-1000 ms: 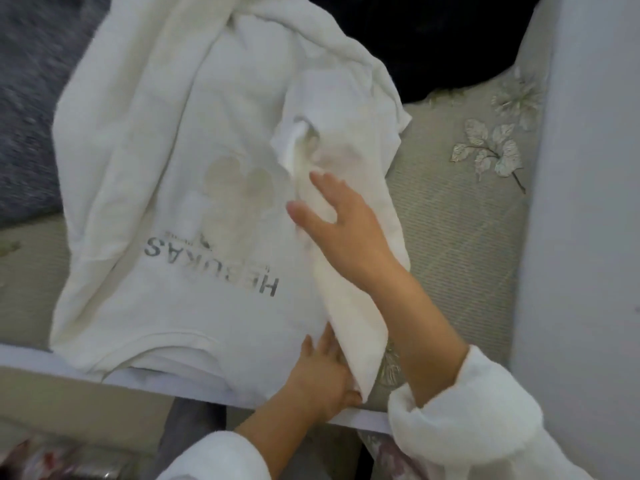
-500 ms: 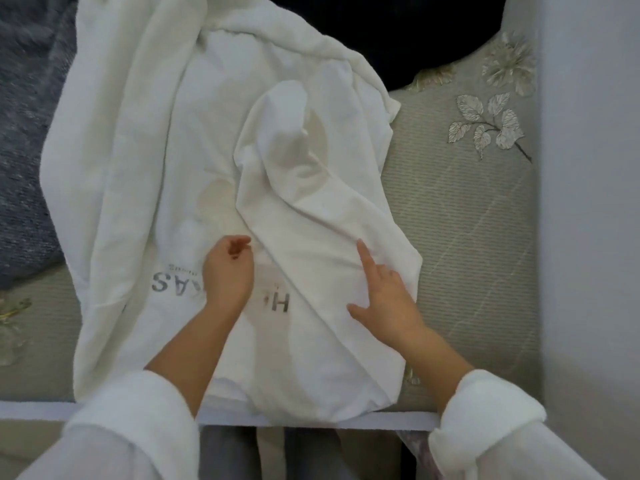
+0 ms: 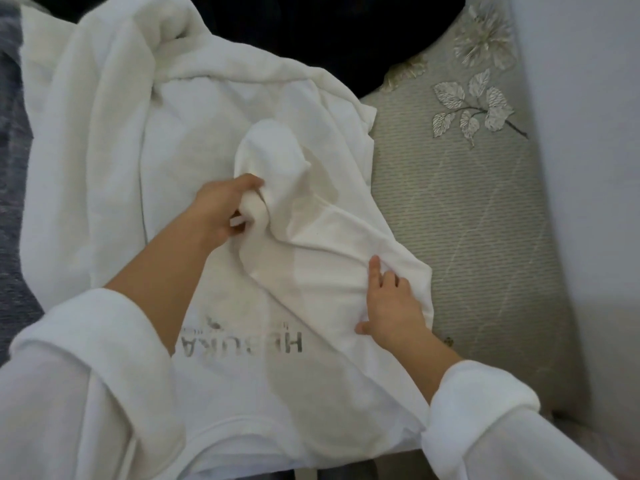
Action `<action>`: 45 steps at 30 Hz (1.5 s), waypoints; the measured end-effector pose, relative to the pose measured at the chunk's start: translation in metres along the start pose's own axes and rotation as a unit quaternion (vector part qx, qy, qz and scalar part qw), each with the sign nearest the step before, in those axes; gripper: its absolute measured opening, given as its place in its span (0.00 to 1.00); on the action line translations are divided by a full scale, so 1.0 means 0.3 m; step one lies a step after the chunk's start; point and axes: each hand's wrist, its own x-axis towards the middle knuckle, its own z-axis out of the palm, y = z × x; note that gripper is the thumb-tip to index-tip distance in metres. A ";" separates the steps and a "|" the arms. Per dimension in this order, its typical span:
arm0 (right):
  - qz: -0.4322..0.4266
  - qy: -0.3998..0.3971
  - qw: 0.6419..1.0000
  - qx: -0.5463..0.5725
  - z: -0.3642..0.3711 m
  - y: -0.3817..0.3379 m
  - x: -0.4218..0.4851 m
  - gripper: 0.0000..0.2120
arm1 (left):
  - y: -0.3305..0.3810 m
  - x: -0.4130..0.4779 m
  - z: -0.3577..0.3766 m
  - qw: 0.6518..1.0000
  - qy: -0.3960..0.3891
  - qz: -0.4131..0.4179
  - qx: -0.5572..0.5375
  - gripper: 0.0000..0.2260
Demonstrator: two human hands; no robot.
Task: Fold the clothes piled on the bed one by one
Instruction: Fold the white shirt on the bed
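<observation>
A white sweatshirt [image 3: 194, 140] with grey printed letters lies spread on the bed, print facing up and upside down to me. One sleeve [image 3: 311, 237] is folded across its chest. My left hand [image 3: 221, 209] grips the bunched end of that sleeve near the garment's middle. My right hand [image 3: 391, 306] presses flat on the folded fabric at the right edge, fingers straight.
A dark garment [image 3: 311, 32] lies at the top behind the sweatshirt. The grey quilted bed cover [image 3: 467, 220] with embroidered leaves shows on the right, bounded by a pale wall [image 3: 588, 150]. A grey blanket [image 3: 10, 150] lies at the left edge.
My left hand moved up from the printed letters and took hold of the sleeve end. My right hand stayed pressing on the right edge of the fold.
</observation>
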 end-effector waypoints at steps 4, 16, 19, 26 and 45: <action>0.000 0.005 1.000 -0.016 -0.003 -0.003 -0.005 0.57 | 0.079 -0.075 -0.064 0.979 -0.171 0.024 -0.109 0.14; -0.029 0.091 0.994 0.043 0.010 0.018 -0.035 0.33 | -0.021 0.014 -0.255 0.949 0.172 0.172 -0.201 0.24; -0.022 0.273 0.946 0.172 -0.006 0.043 -0.027 0.24 | -0.028 0.026 -0.235 0.952 0.215 0.168 -0.138 0.25; 0.162 0.141 0.934 0.284 -0.073 0.145 0.042 0.12 | 0.056 0.037 -0.244 0.926 0.216 0.308 -0.043 0.21; 0.285 0.182 0.798 0.499 0.321 0.081 -0.268 0.29 | -0.859 -0.387 -0.290 0.915 0.153 0.074 0.367 0.37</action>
